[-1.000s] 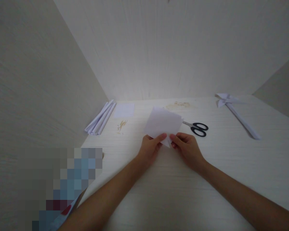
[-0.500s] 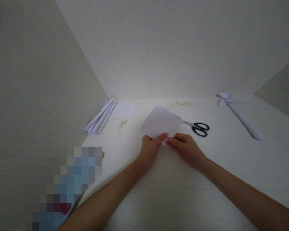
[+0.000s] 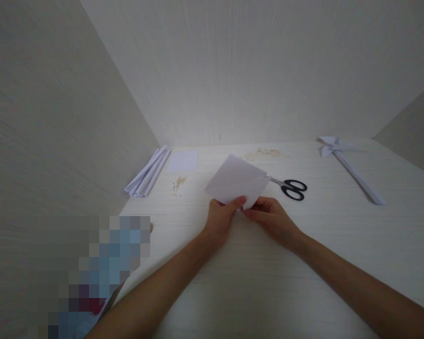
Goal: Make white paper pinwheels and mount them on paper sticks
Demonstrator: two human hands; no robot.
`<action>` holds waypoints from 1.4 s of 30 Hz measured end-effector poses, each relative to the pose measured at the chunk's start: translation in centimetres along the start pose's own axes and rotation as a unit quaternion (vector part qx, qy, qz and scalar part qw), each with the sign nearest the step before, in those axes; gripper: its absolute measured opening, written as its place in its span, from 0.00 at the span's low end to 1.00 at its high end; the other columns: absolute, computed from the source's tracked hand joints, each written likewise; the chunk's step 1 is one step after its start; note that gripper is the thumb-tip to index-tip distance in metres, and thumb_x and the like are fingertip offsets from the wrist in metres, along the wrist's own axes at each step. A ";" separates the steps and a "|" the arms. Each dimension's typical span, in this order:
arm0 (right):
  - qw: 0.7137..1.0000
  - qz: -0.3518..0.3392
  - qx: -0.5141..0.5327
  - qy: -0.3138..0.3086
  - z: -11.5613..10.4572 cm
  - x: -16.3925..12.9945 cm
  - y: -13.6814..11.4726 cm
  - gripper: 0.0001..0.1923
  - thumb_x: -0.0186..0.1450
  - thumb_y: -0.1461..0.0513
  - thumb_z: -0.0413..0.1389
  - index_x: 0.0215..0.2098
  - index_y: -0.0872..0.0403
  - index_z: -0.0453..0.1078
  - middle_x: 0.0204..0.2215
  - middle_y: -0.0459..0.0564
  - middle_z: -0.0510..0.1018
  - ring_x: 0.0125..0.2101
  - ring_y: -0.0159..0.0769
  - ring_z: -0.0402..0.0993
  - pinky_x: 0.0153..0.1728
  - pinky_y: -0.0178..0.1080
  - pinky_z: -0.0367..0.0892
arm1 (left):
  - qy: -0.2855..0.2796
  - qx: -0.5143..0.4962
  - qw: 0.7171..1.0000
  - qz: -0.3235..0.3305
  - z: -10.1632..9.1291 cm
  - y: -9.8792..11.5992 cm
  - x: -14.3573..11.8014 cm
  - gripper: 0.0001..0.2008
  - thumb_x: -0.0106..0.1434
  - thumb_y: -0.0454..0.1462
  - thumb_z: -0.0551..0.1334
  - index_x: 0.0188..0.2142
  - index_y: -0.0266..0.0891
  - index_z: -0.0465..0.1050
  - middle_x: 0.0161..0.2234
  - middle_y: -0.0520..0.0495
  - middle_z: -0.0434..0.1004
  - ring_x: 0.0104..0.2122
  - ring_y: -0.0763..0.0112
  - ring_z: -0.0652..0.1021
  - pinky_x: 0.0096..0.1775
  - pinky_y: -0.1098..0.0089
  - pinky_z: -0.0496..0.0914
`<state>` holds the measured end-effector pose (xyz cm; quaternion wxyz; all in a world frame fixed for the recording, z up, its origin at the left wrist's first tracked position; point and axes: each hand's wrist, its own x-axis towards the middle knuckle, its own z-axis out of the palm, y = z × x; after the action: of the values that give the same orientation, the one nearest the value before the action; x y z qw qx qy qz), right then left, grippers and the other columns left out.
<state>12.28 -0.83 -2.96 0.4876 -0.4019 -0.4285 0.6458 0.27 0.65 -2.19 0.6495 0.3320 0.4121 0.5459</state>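
A white sheet of paper [image 3: 237, 181] is held just above the pale table [image 3: 254, 282], tilted like a diamond. My left hand [image 3: 221, 219] pinches its near corner with thumb and fingers. My right hand [image 3: 272, 219] grips the same near corner from the right, fingertips almost touching the left thumb. The paper's far right corner overlaps the blade tips of black-handled scissors [image 3: 292, 187] lying on the table behind it.
A bundle of rolled white paper sticks [image 3: 148, 172] lies at the far left by the wall, with a small white paper square [image 3: 183, 161] and some thin wooden bits [image 3: 178, 183] beside it. A paper pinwheel on a stick [image 3: 346, 162] lies at the far right. Walls enclose three sides.
The sheet has turned from a squarer pose to a diamond tilt, and my two hands have drawn closer together at its near corner.
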 end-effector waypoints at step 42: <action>0.962 -0.066 0.156 0.214 -0.5 0.4 -0.5 0.07 0.44 0.61 0.62 0.18 0.53 0.69 0.19 0.43 0.72 0.21 0.30 0.64 0.22 0.35 0.60 | -0.139 0.065 0.972 -0.181 -2.0 3.2 1.6 0.05 0.44 0.26 0.65 0.24 0.30 0.73 0.25 0.42 0.76 0.22 0.75 0.74 0.24 0.78 0.68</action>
<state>12.86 -0.28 -2.67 0.6665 -0.4203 -0.2333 0.5698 -2.84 2.79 -0.52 0.7653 0.3662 0.4057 0.3402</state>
